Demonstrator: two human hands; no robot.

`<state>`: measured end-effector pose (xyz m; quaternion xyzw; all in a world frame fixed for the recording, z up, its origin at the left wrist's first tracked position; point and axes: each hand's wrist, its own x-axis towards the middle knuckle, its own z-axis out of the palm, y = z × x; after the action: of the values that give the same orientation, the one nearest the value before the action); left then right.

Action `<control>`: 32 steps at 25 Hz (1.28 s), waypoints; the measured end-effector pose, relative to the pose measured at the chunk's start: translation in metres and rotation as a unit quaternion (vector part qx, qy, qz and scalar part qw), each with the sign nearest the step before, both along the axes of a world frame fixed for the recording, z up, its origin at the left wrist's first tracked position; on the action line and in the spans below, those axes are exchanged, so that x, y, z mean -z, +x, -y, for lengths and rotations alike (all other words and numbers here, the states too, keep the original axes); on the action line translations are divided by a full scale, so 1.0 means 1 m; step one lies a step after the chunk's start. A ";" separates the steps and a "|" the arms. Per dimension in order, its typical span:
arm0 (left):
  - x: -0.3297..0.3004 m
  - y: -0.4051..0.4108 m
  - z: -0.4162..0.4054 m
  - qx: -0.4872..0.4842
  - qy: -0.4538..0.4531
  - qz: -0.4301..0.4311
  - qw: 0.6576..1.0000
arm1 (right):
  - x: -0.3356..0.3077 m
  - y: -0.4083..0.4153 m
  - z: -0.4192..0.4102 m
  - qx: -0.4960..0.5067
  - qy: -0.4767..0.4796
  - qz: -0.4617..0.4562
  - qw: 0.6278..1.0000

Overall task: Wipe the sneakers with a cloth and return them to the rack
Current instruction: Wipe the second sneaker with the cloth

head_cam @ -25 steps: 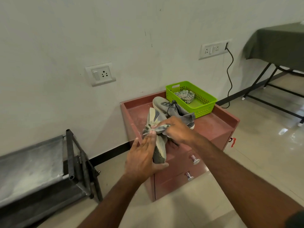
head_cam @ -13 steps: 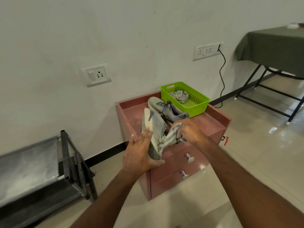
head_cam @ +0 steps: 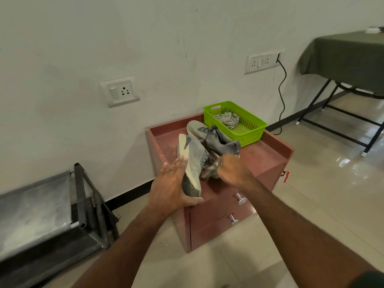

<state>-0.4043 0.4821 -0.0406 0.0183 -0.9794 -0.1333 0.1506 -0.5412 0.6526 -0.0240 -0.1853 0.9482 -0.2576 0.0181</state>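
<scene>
- Nearest to us, our left hand [head_cam: 172, 183] props up one sneaker [head_cam: 192, 163]. The fingers lie straight along its sole and the thumb hooks under the heel, so the hand is flat against the shoe, not clenched round it.
- That sneaker stands tipped on its side at the front edge of the cabinet [head_cam: 268, 154]. Its long axis runs away from us, heel low and close, toe high and far, with the pale sole facing left into our palm.
- The grey upper faces right, toward our right hand [head_cam: 232, 169]. That is the relation the next wipe turns on: we judge the right hand is the one placed to rub that side, while the left only steadies.
- Our right hand is curled tight round a bunched cloth [head_cam: 209, 171], pressed just beside the laces; the cloth is blurred, so we cannot tell its pattern.
- The shoe looks worn and dusty, with a dark patch at the heel of the sole.
- Just behind it a second sneaker [head_cam: 214, 138] lies on the cabinet top, toe pointing back and left.
- Further back sits a green basket [head_cam: 249, 134] with another rag [head_cam: 227, 119] inside.
- Down to our left stands the rack [head_cam: 37, 204], well apart from both shoes.
</scene>
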 end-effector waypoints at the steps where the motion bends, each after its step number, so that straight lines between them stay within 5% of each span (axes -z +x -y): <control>1: 0.000 0.000 0.000 0.008 0.006 0.005 1.000 | -0.005 -0.001 -0.002 0.035 -0.092 -0.030 0.995; 3: 0.000 0.000 -0.001 0.012 0.019 0.005 1.000 | -0.009 -0.009 0.008 0.036 -0.251 -0.135 0.958; 5: -0.001 0.000 -0.003 0.018 0.029 0.003 0.999 | -0.006 -0.008 0.027 -0.056 -0.258 -0.124 0.957; 8: -0.002 0.001 -0.005 0.016 0.045 0.000 0.999 | 0.007 -0.003 0.036 -0.170 -0.093 0.015 0.981; 11: -0.001 0.000 -0.003 0.011 0.049 -0.002 0.999 | 0.000 -0.019 0.017 -0.103 0.068 0.035 0.992; 14: 0.000 -0.002 -0.001 0.015 0.059 0.006 0.998 | -0.006 -0.023 0.000 0.040 -0.101 -0.015 0.994; 16: -0.001 -0.002 -0.003 0.012 0.075 0.010 0.997 | -0.006 -0.003 0.010 -0.032 -0.210 -0.032 0.977; 18: -0.002 -0.002 -0.005 -0.001 0.085 0.012 0.996 | 0.004 0.024 0.027 -0.154 -0.205 -0.004 0.967; 24: 0.001 -0.003 -0.001 -0.020 0.137 0.017 0.990 | -0.003 0.082 0.002 -0.192 -0.189 0.065 0.961; 27: -0.002 -0.002 0.000 -0.001 0.132 0.015 0.991 | -0.023 0.080 -0.028 -0.095 -0.202 0.115 0.968; 29: -0.002 -0.002 -0.001 0.002 0.124 0.014 0.992 | -0.027 0.070 -0.025 -0.007 -0.262 0.044 0.964; 32: -0.002 0.001 -0.002 -0.006 0.135 0.017 0.991 | -0.021 0.069 0.015 -0.082 -0.242 0.023 0.967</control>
<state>-0.4034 0.4846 -0.0386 0.0468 -0.9549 -0.2627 0.1304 -0.4721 0.6373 -0.0029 -0.2552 0.8387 -0.4808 0.0158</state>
